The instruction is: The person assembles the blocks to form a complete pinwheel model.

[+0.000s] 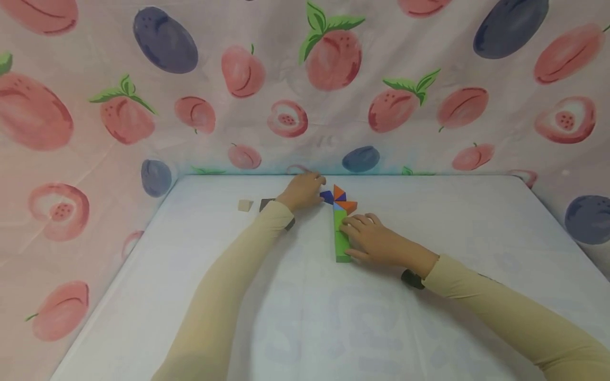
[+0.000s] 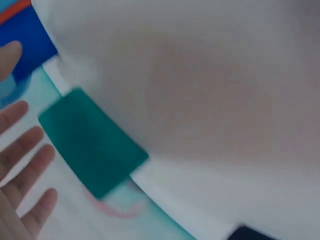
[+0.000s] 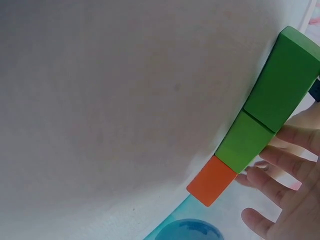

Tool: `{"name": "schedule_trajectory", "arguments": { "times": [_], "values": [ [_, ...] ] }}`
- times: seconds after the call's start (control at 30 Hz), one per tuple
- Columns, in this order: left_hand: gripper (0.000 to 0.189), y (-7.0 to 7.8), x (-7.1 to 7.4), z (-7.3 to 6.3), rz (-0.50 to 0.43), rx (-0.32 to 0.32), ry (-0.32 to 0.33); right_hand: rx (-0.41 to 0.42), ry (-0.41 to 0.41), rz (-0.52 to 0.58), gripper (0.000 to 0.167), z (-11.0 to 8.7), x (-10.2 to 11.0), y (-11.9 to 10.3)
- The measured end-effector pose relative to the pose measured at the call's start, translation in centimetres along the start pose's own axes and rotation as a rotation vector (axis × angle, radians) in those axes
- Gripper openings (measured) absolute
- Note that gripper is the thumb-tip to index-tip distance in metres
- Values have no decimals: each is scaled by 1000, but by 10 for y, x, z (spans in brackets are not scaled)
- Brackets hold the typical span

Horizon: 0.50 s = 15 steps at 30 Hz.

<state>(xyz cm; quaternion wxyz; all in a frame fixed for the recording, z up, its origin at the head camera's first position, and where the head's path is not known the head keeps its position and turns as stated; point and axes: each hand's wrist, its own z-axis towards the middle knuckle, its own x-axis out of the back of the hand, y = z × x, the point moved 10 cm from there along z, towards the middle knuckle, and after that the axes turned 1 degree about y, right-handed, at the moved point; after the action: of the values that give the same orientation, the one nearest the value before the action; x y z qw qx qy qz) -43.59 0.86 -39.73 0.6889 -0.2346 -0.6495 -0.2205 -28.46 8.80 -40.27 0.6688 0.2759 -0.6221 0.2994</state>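
My left hand point(image 1: 304, 190) reaches over the far part of the table, beside a blue block point(image 1: 326, 197). Its fingers are spread and fairly straight in the left wrist view, with the thumb in front of a blue block point(image 2: 30, 45). Past the fingertips lies a teal-green block point(image 2: 92, 142), which my hand hides in the head view. My right hand point(image 1: 374, 241) rests its extended fingers along a row of green blocks point(image 1: 341, 247). At the row's far end are a light-blue triangle point(image 1: 338, 206), orange triangles point(image 1: 338, 191) and a dark-blue piece point(image 1: 341, 197).
A pale wooden-coloured block point(image 1: 245, 205) lies at the left on the white table point(image 1: 305, 312). Beside it a dark piece point(image 1: 267, 203) is partly covered by the left sleeve. Fruit-patterned cloth point(image 1: 329, 116) rises behind the table's far edge.
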Motion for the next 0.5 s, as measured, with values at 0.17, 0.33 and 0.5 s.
{"name": "schedule_trajectory", "arguments": {
  "times": [0.17, 0.33, 0.5],
  "values": [
    [44, -24, 1, -9, 19, 86, -29, -4, -3, 1, 57, 0, 0, 0],
    [35, -36, 4, -18, 41, 89, -25, -10, -8, 2, 56, 0, 1, -1],
    [35, -38, 6, -26, 13, 61, -24, -6, 1, 0, 56, 0, 3, -3]
  ]
}}
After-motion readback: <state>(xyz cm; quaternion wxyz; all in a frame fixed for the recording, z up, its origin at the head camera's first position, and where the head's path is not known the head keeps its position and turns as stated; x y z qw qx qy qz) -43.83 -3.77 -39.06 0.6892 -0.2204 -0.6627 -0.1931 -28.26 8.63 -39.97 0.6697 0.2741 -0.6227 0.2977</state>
